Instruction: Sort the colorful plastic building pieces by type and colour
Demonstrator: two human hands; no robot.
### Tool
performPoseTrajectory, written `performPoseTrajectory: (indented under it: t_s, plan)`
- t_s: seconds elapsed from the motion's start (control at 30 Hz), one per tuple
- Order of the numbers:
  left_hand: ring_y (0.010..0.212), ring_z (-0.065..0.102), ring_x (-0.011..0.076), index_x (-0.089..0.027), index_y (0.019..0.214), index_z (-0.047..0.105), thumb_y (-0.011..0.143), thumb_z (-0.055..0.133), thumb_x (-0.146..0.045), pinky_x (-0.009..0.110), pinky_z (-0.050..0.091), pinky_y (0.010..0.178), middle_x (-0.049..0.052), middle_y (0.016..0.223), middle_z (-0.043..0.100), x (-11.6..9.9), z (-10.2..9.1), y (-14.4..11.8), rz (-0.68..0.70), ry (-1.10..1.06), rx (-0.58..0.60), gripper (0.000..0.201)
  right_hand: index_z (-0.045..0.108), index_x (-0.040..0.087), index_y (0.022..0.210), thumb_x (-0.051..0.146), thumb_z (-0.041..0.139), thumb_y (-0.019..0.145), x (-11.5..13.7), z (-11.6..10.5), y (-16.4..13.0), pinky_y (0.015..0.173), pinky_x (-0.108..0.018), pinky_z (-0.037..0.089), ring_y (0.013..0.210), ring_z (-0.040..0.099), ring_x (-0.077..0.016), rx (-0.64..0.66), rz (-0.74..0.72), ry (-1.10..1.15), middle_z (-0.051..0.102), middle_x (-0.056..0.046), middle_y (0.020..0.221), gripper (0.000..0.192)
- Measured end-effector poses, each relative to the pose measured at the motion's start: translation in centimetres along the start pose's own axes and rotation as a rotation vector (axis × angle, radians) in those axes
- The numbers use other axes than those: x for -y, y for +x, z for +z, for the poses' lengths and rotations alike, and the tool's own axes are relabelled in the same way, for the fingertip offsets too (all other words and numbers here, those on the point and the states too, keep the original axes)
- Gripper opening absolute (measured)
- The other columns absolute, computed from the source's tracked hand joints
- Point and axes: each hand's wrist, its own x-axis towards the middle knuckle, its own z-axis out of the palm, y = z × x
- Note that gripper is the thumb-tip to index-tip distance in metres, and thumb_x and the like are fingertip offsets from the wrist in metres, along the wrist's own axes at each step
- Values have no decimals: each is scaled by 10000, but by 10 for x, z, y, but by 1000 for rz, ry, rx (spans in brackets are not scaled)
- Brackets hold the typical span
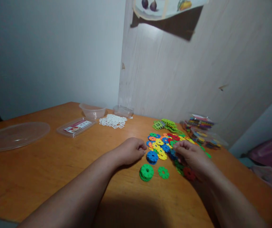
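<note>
My left hand [132, 151] rests on the table with its fingers curled in, just left of the pile of flower-shaped plastic discs [159, 143]; nothing shows in it. Over the pile's right side is my right hand [193, 155], thumb and fingers pinched together. A green disc lies by its fingertips, but whether they grip it is unclear. In front of the pile stand a short stack of blue discs [152, 156] and a stack of green discs [146, 172]. A single green disc [163, 173] lies flat beside the green stack. Near my right wrist is a red disc [189, 173].
Behind the pile lie lime-green lattice pieces [165, 124]. Clear containers with colourful pieces [201, 123] stand at the right. White square pieces [113, 121] are heaped before a clear box [123, 110]. Further left are a clear bowl [92, 111], a labelled lid [76, 127] and an oval lid [17, 136].
</note>
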Motion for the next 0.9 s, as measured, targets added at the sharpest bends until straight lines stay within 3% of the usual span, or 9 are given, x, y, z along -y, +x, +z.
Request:
performPoseTrajectory:
  t_s: [0.1, 0.2, 0.37, 0.5, 0.6, 0.77, 0.83, 0.9]
  plan:
    - [668, 509, 133, -133, 833, 699, 787, 552, -217, 228, 336, 584, 15, 712, 630, -2, -2, 0, -14, -8, 16, 175, 579, 215, 759, 410, 649, 793, -13, -30, 12, 496, -241, 339, 544, 486, -125, -141, -105, -397, 540, 35, 607, 210]
    - [669, 501, 131, -131, 790, 678, 785, 538, -213, 227, 320, 584, 9, 698, 608, -4, -4, 0, -20, 12, 46, 162, 621, 220, 784, 461, 644, 786, -20, -43, 17, 511, -265, 344, 600, 545, -167, -98, -96, -698, 600, 2, 645, 242]
    - [662, 494, 128, -142, 756, 656, 773, 522, -193, 233, 309, 587, 2, 690, 594, -5, -5, -1, -13, 58, 47, 145, 666, 224, 1014, 642, 660, 758, -15, -29, 13, 573, -298, 392, 762, 643, -245, -50, -43, -926, 713, -81, 889, 491]
    - [655, 498, 132, -141, 758, 665, 778, 528, -210, 238, 316, 586, 5, 684, 602, -4, -5, 0, -13, 62, 47, 155, 690, 210, 984, 601, 621, 810, -12, -17, 12, 621, -313, 393, 824, 654, -268, -42, -71, -1014, 727, -122, 949, 434]
    - [675, 518, 138, -140, 800, 688, 781, 531, -214, 237, 335, 598, 14, 715, 631, -4, -5, 0, -15, 51, 43, 175, 687, 211, 827, 493, 556, 874, -11, -18, 13, 600, -307, 359, 748, 638, -245, -65, -97, -1022, 713, -107, 830, 315]
    - [701, 537, 145, -127, 871, 714, 775, 532, -202, 236, 359, 608, 26, 752, 651, -1, -2, 1, -21, 10, 24, 219, 609, 205, 704, 382, 417, 943, -4, -17, 10, 624, -315, 357, 742, 600, -229, -127, -186, -964, 667, -96, 777, 354]
    - [690, 530, 139, -127, 881, 714, 762, 536, -194, 232, 352, 593, 18, 739, 630, 0, -1, 0, -23, -10, 33, 224, 582, 212, 708, 427, 419, 946, 0, -7, 4, 597, -298, 369, 671, 571, -198, -80, -185, -703, 625, -57, 704, 360]
    - [658, 509, 125, -130, 911, 704, 741, 552, -184, 225, 337, 567, 1, 714, 597, 0, 1, 0, -26, -56, 61, 234, 544, 221, 728, 494, 503, 907, 4, 9, -4, 509, -266, 344, 535, 505, -151, 40, -81, -252, 564, -2, 608, 329]
